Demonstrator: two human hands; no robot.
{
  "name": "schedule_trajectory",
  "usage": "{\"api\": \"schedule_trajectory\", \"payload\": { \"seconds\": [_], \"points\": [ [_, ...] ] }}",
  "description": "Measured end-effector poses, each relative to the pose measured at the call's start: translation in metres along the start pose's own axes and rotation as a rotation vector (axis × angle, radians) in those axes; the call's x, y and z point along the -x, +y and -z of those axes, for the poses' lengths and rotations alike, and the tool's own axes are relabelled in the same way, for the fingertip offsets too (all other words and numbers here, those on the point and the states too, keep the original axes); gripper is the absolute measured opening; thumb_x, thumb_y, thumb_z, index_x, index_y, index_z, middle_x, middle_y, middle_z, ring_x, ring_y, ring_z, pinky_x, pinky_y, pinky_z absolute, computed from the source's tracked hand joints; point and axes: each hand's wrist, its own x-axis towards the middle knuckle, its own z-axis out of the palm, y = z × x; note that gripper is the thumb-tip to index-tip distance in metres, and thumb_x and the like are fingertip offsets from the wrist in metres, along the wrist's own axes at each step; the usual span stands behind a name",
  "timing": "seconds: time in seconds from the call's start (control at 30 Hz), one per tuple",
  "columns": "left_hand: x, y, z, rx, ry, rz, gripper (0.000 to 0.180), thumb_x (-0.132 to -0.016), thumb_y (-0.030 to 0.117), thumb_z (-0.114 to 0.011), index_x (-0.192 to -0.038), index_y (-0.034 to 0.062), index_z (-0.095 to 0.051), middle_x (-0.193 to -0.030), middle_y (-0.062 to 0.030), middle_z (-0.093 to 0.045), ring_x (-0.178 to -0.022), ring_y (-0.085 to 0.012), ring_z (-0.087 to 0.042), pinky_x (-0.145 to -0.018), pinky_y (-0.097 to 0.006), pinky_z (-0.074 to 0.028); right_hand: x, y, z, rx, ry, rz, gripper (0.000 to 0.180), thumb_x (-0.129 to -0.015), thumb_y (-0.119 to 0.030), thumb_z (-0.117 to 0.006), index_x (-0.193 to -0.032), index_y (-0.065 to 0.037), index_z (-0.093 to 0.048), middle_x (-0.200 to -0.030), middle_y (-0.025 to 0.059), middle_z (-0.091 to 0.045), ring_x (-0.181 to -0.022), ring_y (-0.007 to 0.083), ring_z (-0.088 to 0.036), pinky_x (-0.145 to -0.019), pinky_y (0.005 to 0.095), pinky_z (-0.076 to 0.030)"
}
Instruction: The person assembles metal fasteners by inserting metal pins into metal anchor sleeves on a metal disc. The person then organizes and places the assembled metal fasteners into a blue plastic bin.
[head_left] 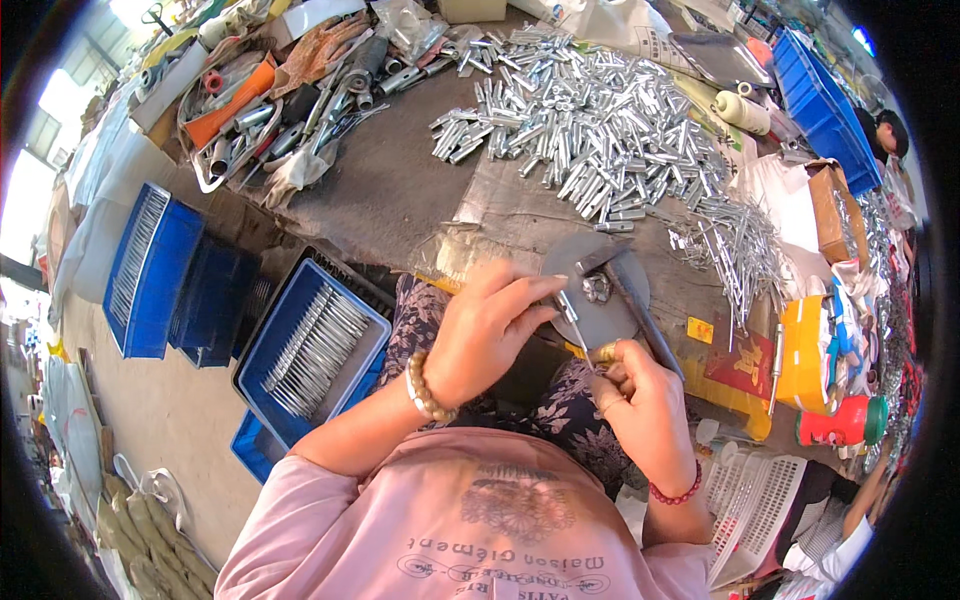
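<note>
In the head view, the left hand (487,330) is above the person's lap, at the near edge of the worktable (400,190). Its fingers are pressed together around a thin metal pin (571,312), which points down and to the right. The right hand (645,405) is just to the right and nearer. Its fingertips pinch a small brass-coloured piece (603,352) that touches the lower end of the pin. Both hands are just in front of a round grey metal plate (600,290) on the table edge. A dark flat bar (640,305) lies across this plate.

Farther on the table, there is a big heap of short shiny metal tubes (590,120). To the right of the plate lies a bundle of thin long pins (745,255). On the floor at the left, a blue crate (310,350) holds rows of metal rods. A second blue crate (150,270) stands farther left. At the right, near the table edge, stand a yellow box (805,355) and a red container (845,422).
</note>
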Motion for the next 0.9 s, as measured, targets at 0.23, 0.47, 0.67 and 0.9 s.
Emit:
{"api": "schedule_trajectory", "payload": {
  "seconds": [0.23,0.47,0.67,0.9],
  "points": [
    [0.026,0.032,-0.002,0.605,-0.195,0.720,0.051,-0.107,0.009,-0.058,-0.156,0.0068,-0.042,-0.107,-0.0071,-0.074,-0.067,-0.0070,-0.062,-0.057,-0.022,-0.052,0.011,0.003,-0.015,-0.513,-0.138,-0.272,0.024,-0.092,0.001,-0.075,-0.114,-0.001,-0.065,-0.076,0.0011,-0.064,-0.066,0.0049,-0.053,-0.059,0.0247,-0.045],
    [0.033,0.032,0.002,1.006,-0.012,0.951,0.062,-0.104,0.008,-0.065,-0.158,0.0083,-0.037,-0.100,-0.0054,-0.071,-0.071,-0.0066,-0.062,-0.056,-0.020,-0.050,0.019,-0.005,-0.039,-0.504,-0.152,-0.182,0.026,-0.093,0.002,-0.073,-0.117,-0.001,-0.063,-0.078,0.0007,-0.065,-0.066,0.0060,-0.053,-0.059,0.0252,-0.046],
    [0.044,0.015,0.008,0.993,0.167,0.730,0.063,-0.097,0.004,-0.073,-0.151,0.0068,-0.042,-0.096,-0.0007,-0.066,-0.082,-0.0051,-0.058,-0.071,-0.021,-0.047,0.014,-0.003,-0.052,-0.271,0.050,0.075,0.038,-0.096,0.000,-0.067,-0.133,-0.004,-0.061,-0.094,0.0048,-0.068,-0.071,0.0101,-0.059,-0.063,0.0247,-0.048],
    [0.132,-0.051,0.099,0.427,0.404,0.951,0.050,-0.093,0.009,-0.076,-0.138,0.0033,-0.054,-0.092,-0.0062,-0.071,-0.084,-0.0114,-0.064,-0.074,-0.028,-0.052,-0.027,0.036,-0.040,-0.232,0.254,0.043,0.037,-0.107,-0.011,-0.059,-0.144,-0.011,-0.060,-0.104,-0.0004,-0.065,-0.068,0.0023,-0.050,-0.058,0.0168,-0.039]
  ]
}}
